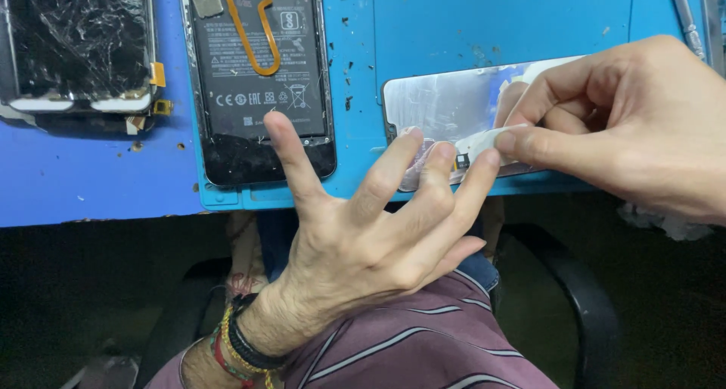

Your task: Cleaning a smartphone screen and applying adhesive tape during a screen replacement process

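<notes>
A blue mat (454,18) covers the bench, flecked with small dark crumbs, and its near edge runs across the middle of the view; below it lie a dark floor and the arm of a black chair (582,298).

A silvery screen panel (446,102) lies flat on the mat near that edge, right of centre. The left hand (363,230) reaches up from below with its fingers (393,162) spread wide apart; the middle fingertips press on the panel's near edge, while the thumb rests on the lower end of the open phone (261,79) just to the left. This hand grips nothing. The right hand (628,124) comes in from the right, its thumb and forefinger pinched shut on a white strip (484,141) that lies across the panel's near right corner, touching the left fingertips.

The open phone shows its black battery and an orange flex cable looped over it. Further left, well apart from the hands, sits a phone with shattered glass (76,41). A metal tool (684,18) lies at the mat's far right. Bead bracelets ring the left wrist, above a striped maroon shirt (423,344).
</notes>
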